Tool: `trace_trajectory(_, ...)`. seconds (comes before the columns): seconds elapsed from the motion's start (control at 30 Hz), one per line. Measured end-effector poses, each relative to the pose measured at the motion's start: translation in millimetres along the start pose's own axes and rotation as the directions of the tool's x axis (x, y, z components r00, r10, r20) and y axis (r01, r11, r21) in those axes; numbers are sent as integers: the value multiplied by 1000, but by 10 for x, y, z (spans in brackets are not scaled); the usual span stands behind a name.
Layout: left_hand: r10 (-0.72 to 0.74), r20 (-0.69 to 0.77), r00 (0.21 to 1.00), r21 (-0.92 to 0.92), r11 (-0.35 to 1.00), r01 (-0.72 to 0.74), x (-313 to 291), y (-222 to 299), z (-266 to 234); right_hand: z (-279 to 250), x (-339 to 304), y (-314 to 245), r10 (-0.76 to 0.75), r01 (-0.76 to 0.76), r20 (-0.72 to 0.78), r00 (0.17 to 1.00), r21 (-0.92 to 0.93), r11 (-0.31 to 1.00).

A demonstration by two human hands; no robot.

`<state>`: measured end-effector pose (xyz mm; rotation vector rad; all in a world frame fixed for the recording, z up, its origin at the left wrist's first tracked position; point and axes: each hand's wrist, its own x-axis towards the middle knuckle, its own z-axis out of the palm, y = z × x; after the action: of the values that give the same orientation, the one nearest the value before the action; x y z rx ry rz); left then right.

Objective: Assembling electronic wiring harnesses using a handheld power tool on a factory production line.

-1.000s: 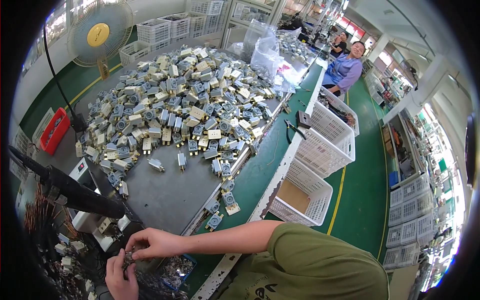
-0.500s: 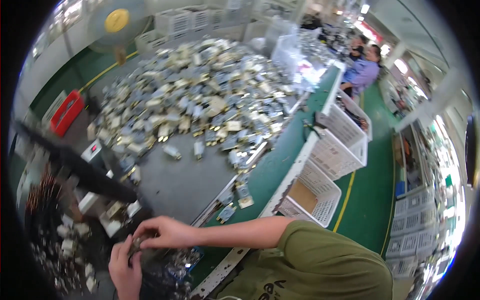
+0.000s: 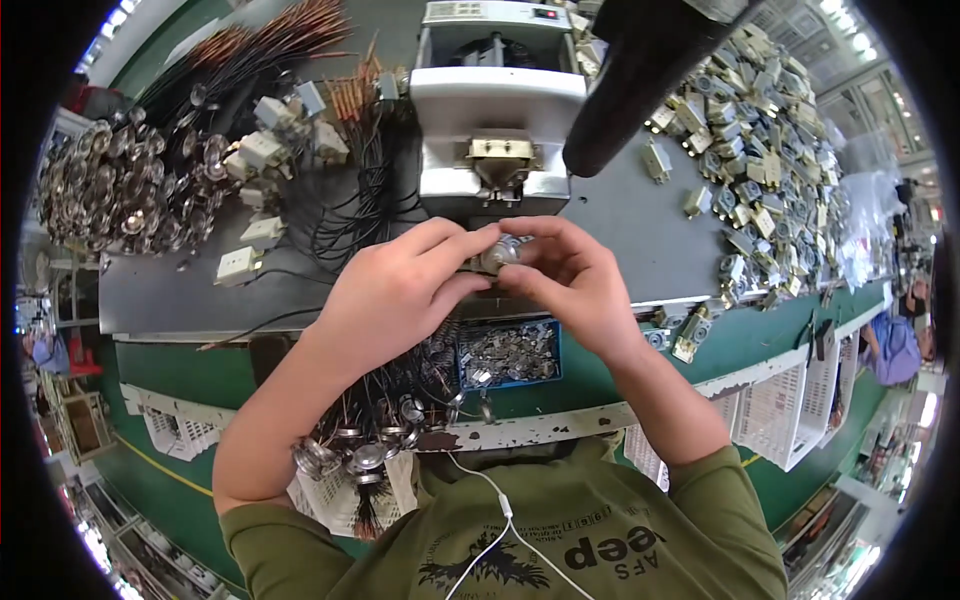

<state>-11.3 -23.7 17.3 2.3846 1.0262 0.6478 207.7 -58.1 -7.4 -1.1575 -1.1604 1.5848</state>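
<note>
Between my two hands is a small round silver metal part (image 3: 499, 252), held just in front of the machine at the table's near side. The fingers of my left hand (image 3: 390, 285) pinch it from the left; their tips partly cover it. My right hand (image 3: 580, 290) curls round its right side, with thumb and forefinger closed on it. Right behind them stands a white and silver bench machine (image 3: 497, 105), with a cream rectangular block (image 3: 500, 152) seated at its front. Below my hands is a blue tray (image 3: 510, 382) of small metal pieces.
Shiny round metal parts (image 3: 130, 185) pile up at the left, beside black cables (image 3: 350, 215) with copper ends and cream blocks (image 3: 262, 150). A large heap of metal-and-cream blocks (image 3: 765, 140) covers the right. A thick black tube (image 3: 640, 85) slants overhead. White crates (image 3: 775, 410) stand lower right.
The view has swung from the block heap to the machine, which is now straight ahead. Both hands now appear mid-picture instead of at the lower left, still together around a small part.
</note>
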Motion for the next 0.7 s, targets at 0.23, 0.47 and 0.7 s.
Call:
trace_trajectory(0.23,-2,63,998,-72,997,6,6,25,-6,-44,-17,46,-5,5,-9,1000,24,1000)
trace_trajectory(0.47,4,-4,1000,-103,995,-4,-61,-49,54,-12,29,59,-55,54,-5,998,-66,996)
trace_trajectory(0.7,67,25,997,-25,997,-67,-18,-70,210,-195,-21,276,-169,167,-61,984,-37,985)
